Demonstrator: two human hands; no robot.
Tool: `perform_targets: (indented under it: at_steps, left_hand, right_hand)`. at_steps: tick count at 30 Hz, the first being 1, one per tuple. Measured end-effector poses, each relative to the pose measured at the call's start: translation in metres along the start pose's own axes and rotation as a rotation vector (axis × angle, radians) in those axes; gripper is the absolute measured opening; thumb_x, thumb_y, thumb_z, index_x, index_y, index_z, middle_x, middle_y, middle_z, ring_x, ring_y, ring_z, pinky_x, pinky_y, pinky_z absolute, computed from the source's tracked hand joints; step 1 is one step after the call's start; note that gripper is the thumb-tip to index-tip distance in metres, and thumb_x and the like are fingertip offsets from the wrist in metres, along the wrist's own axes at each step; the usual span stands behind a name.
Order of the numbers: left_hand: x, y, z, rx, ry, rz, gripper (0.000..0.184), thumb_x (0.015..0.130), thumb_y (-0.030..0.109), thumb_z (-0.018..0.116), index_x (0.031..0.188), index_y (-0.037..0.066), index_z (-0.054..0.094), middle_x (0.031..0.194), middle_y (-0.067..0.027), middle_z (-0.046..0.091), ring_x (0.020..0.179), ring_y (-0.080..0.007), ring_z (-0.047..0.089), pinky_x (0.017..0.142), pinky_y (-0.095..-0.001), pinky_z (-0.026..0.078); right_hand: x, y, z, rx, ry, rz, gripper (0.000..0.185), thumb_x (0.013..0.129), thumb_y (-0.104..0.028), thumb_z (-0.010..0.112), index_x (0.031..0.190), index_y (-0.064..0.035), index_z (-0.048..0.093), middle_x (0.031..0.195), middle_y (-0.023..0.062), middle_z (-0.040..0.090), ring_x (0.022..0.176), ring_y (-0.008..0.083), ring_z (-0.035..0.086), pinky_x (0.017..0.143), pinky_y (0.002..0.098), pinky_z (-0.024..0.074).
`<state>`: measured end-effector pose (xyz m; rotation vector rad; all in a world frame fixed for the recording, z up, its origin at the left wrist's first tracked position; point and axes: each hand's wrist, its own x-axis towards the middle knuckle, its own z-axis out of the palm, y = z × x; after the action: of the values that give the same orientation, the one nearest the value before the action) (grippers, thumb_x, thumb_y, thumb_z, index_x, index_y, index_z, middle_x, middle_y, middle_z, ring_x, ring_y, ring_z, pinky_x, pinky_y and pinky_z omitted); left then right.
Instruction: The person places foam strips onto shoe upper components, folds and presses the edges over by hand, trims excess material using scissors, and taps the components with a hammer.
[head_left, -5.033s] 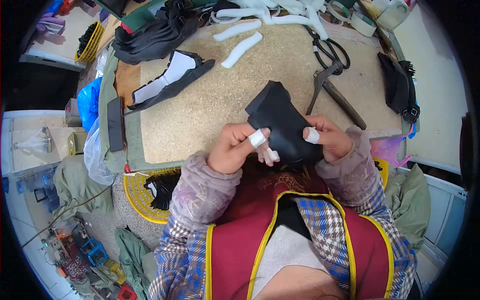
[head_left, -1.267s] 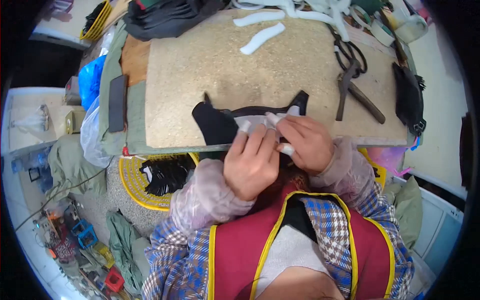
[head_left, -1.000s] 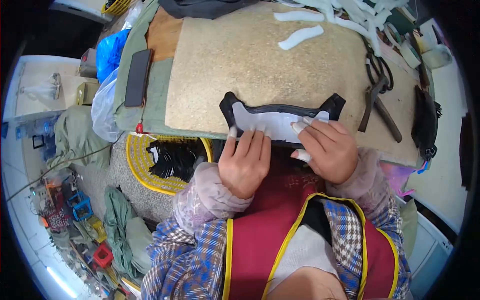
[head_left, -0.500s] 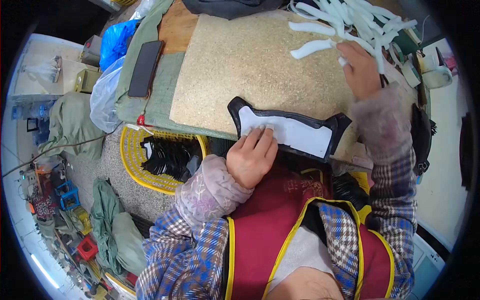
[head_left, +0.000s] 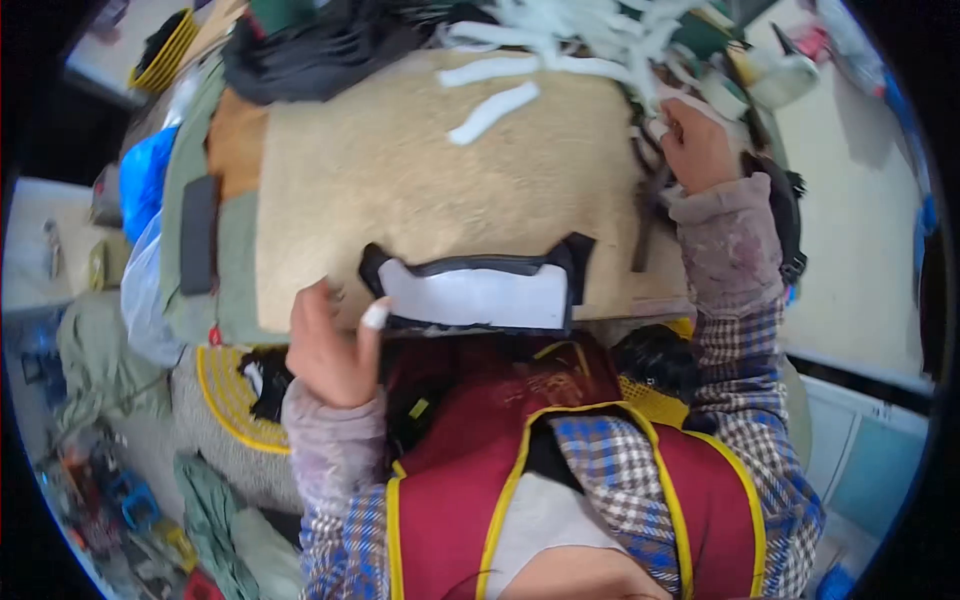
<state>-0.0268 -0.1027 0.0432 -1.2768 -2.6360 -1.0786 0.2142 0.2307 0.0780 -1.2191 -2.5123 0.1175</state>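
- black piece [head_left: 470, 265] at counter's [head_left: 380, 180] near edge, white lining [head_left: 478, 297] laid on; white strips [head_left: 494, 112] not on it
- left hand [head_left: 333, 345] loose, beside it
- right hand [head_left: 697, 150] near strips, grip unclear

A black piece [head_left: 480, 263] — its long white panel [head_left: 475, 296] facing up — lies spread along the board's [head_left: 450, 190] near edge.

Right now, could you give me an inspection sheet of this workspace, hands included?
Surface: tan board, slightly blurred
Job's things: white-lined black piece, lining up, at the board's near edge
Clutter: white strips and bunched black material toward the far side
Left hand: thumb and fingers apart, by the piece's left end, contact unclear
Right hand: forward right, grasp unclear
Cables: nothing clearly seen
Surroundings: yellow basket, blue bag at left
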Motion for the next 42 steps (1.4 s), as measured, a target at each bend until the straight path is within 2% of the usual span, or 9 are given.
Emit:
perform_targets:
  at_steps: [3,8,14,18,21,25,32,34,42]
  left_hand:
    - [0.01,-0.016,0.006,-0.059,-0.148,0.088,0.023,0.088,0.022,0.06,0.088,-0.001,0.058,0.082,-0.0156,0.055,0.069,-0.0324,0.056,0.06,-0.0393,0.044]
    - [0.02,-0.008,0.016,-0.391,-0.248,-0.161,0.042,0.098,0.032,0.043,0.084,-0.003,0.059,0.067,-0.0112,0.058,0.055,-0.0209,0.056,0.051,-0.0319,0.041]
    - [0.026,-0.007,0.019,-0.764,-0.422,-0.554,0.056,0.098,0.05,0.037,0.094,-0.003,0.057,0.072,-0.0119,0.063,0.055,-0.0158,0.058,0.047,-0.0248,0.043]
    - [0.029,-0.004,0.026,-0.812,-0.445,-0.648,0.065,0.095,0.059,0.034,0.099,-0.003,0.055,0.073,-0.0141,0.064,0.056,-0.0178,0.06,0.047,-0.0255,0.045]
    - [0.034,-0.005,0.029,-0.829,-0.472,-0.673,0.064,0.094,0.06,0.035,0.104,-0.002,0.052,0.073,-0.0148,0.064,0.056,-0.0187,0.061,0.047,-0.026,0.046]
    - [0.037,-0.002,0.033,-0.737,-0.433,-0.707,0.061,0.093,0.064,0.031,0.111,0.009,0.05,0.075,-0.0125,0.064,0.057,-0.0186,0.061,0.045,-0.0262,0.046]
    - [0.042,0.006,0.036,-0.73,-0.369,-0.458,0.044,0.096,0.043,0.044,0.122,0.008,0.044,0.075,-0.0074,0.057,0.057,-0.015,0.058,0.046,-0.0221,0.04]
    - [0.042,0.001,0.045,-0.82,-0.279,-0.412,0.023,0.095,0.025,0.051,0.11,0.007,0.047,0.07,-0.0036,0.053,0.05,-0.0087,0.047,0.044,-0.0205,0.036]
    - [0.063,0.009,0.035,-0.494,-0.405,-0.324,0.023,0.089,0.019,0.064,0.092,0.002,0.049,0.054,-0.0013,0.052,0.046,-0.0071,0.049,0.04,-0.0211,0.036]
  right_hand:
    - [-0.019,0.048,0.003,-0.132,0.018,0.05,0.03,0.074,-0.005,0.059,0.104,-0.0025,0.062,0.09,0.0202,0.064,0.081,0.0351,0.063,0.072,0.041,0.0498]
    - [-0.036,0.065,0.012,-0.085,-0.025,0.14,0.022,0.075,-0.007,0.06,0.097,-0.0015,0.064,0.093,0.0217,0.065,0.085,0.0386,0.063,0.076,0.0437,0.05]
    - [-0.06,0.024,-0.009,-0.109,-0.393,0.27,0.044,0.076,-0.013,0.066,0.118,-0.0036,0.055,0.09,0.0185,0.065,0.085,0.0386,0.063,0.076,0.0449,0.0489]
    - [-0.103,0.038,0.003,0.296,-0.117,0.008,0.048,0.072,0.0,0.063,0.119,-0.0038,0.053,0.099,0.0191,0.058,0.091,0.0374,0.059,0.077,0.041,0.0469]
    - [-0.127,0.043,0.001,0.201,-0.066,-0.095,0.044,0.067,0.008,0.056,0.111,-0.0008,0.056,0.098,0.019,0.055,0.091,0.036,0.056,0.079,0.038,0.046]
    - [-0.149,0.065,-0.016,0.149,0.059,0.036,0.044,0.062,0.011,0.05,0.104,0.0016,0.059,0.095,0.0184,0.055,0.092,0.0379,0.056,0.081,0.0379,0.0457]
    - [-0.141,0.116,-0.019,0.002,0.022,0.091,0.043,0.066,0.01,0.05,0.107,0.002,0.06,0.099,0.0184,0.056,0.094,0.0374,0.057,0.083,0.0373,0.0463]
    - [-0.122,0.106,-0.018,-0.014,0.035,0.038,0.04,0.068,0.009,0.051,0.107,0.0023,0.06,0.101,0.0178,0.057,0.094,0.0367,0.058,0.083,0.0371,0.0464]
    - [-0.031,0.058,0.043,-0.1,-0.048,-0.001,0.043,0.075,0.001,0.056,0.118,-0.0029,0.054,0.113,0.0215,0.058,0.1,0.0383,0.058,0.084,0.0443,0.047]
